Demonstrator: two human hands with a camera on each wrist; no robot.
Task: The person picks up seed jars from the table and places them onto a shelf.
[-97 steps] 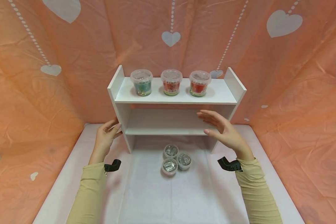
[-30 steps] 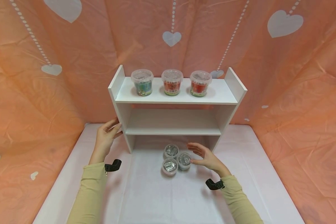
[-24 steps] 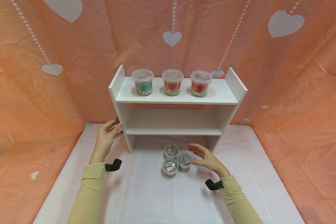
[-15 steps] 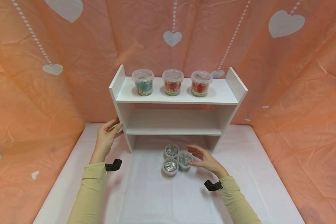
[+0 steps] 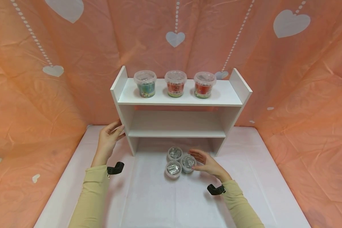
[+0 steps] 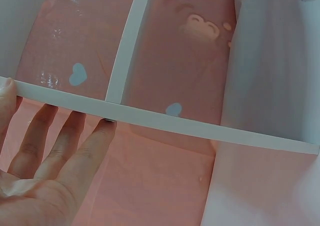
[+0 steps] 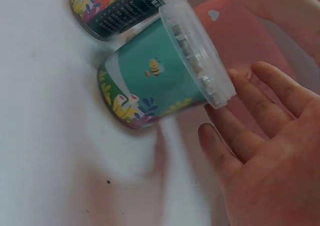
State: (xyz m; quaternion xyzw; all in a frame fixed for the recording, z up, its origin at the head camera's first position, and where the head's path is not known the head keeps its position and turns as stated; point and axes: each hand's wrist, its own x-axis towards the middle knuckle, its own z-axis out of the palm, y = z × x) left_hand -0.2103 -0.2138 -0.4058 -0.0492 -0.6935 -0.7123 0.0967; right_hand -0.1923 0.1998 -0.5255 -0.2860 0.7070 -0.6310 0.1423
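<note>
The right hand (image 5: 209, 164) is open around the right side of a teal tub (image 5: 188, 162), thumb and fingers apart; whether skin touches it, I cannot tell. That tub stands upright on the table (image 5: 151, 202), about midway between its left and right edges, just in front of the shelf (image 5: 176, 123). Close against it are a back tub (image 5: 175, 153) and a front tub (image 5: 173, 168), so the three form a tight cluster.

The left hand (image 5: 106, 139) is open, its fingertips resting on the outer face of the shelf's left side board, its thumb by that board's front edge. The shelf stands near the table's far edge. On its top board, left to right, sit a green tub (image 5: 146, 89), a middle red tub (image 5: 175, 88) and another red tub (image 5: 203, 89), spaced apart.
</note>
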